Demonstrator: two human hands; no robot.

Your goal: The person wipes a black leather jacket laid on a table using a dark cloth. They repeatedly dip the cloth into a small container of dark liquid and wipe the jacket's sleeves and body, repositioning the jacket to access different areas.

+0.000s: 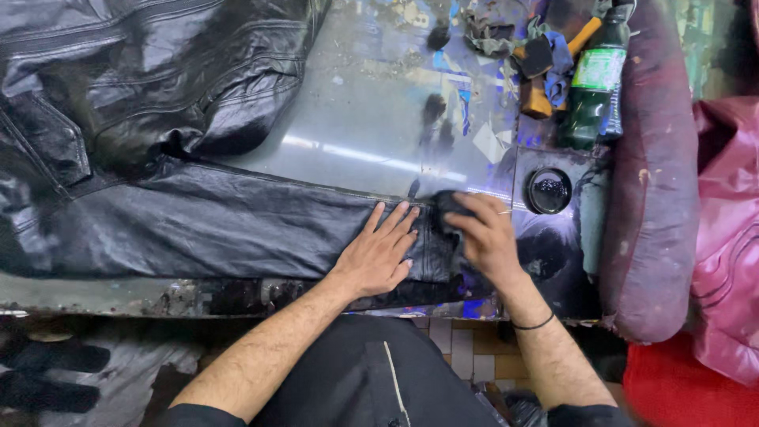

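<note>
A black leather jacket (pixel 142 119) lies spread on a stained metal worktop (pixel 364 134), one sleeve (pixel 205 225) stretched toward me. My left hand (pixel 381 251) presses flat on the sleeve near its cuff, fingers apart. Just to its right, my right hand (pixel 484 236) grips a small dark sponge (pixel 444 204) pushed against the cuff end. A round tin of black polish (pixel 549 190) sits open a little beyond my right hand.
A green plastic bottle (pixel 594 83) lies at the back right beside rags and brushes (pixel 539 59). A maroon cushion roll (pixel 652 174) borders the worktop's right side, with pink leather (pixel 731 229) past it. Tiled floor (pixel 466 352) shows below.
</note>
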